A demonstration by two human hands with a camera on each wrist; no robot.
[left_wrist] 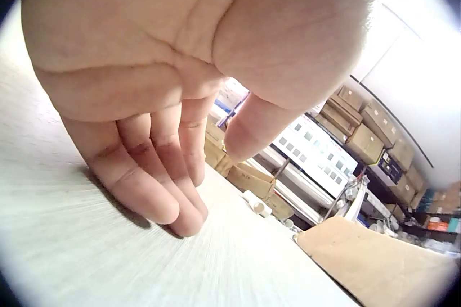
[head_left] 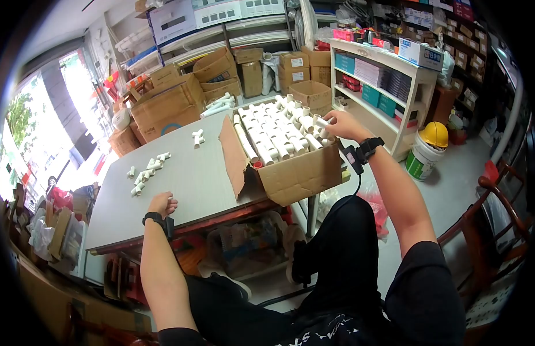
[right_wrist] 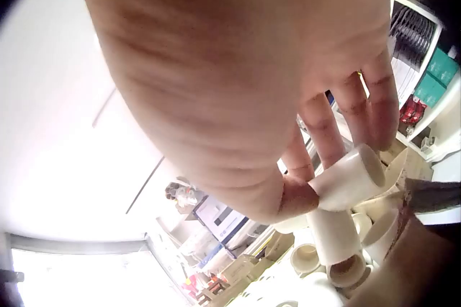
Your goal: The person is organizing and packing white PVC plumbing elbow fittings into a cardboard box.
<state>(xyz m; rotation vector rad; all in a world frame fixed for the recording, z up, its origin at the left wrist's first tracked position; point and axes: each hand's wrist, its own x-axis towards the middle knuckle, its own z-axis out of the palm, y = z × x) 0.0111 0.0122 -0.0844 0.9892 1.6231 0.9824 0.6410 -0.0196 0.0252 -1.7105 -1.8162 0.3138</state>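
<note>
My right hand (head_left: 343, 126) is over the right side of an open cardboard box (head_left: 305, 176). Its thumb and fingers pinch a white plastic pipe fitting (right_wrist: 349, 179), one open end facing out in the right wrist view. Rows of similar white fittings (head_left: 273, 128) fill the box, some standing higher at the back. My left hand (head_left: 162, 203) rests near the front edge of the grey table (head_left: 189, 179), fingers loosely bent and nothing in them. Beyond it lies a loose group of white fittings (head_left: 147, 172); another small cluster (head_left: 198, 138) sits nearer the box.
One box flap (head_left: 233, 153) sticks out to the left over the table. White pipes (head_left: 220, 105) lie at the table's far edge, with cardboard boxes (head_left: 169, 104) behind. A white shelf unit (head_left: 382, 78) and a bucket with a yellow helmet (head_left: 433, 135) stand to the right.
</note>
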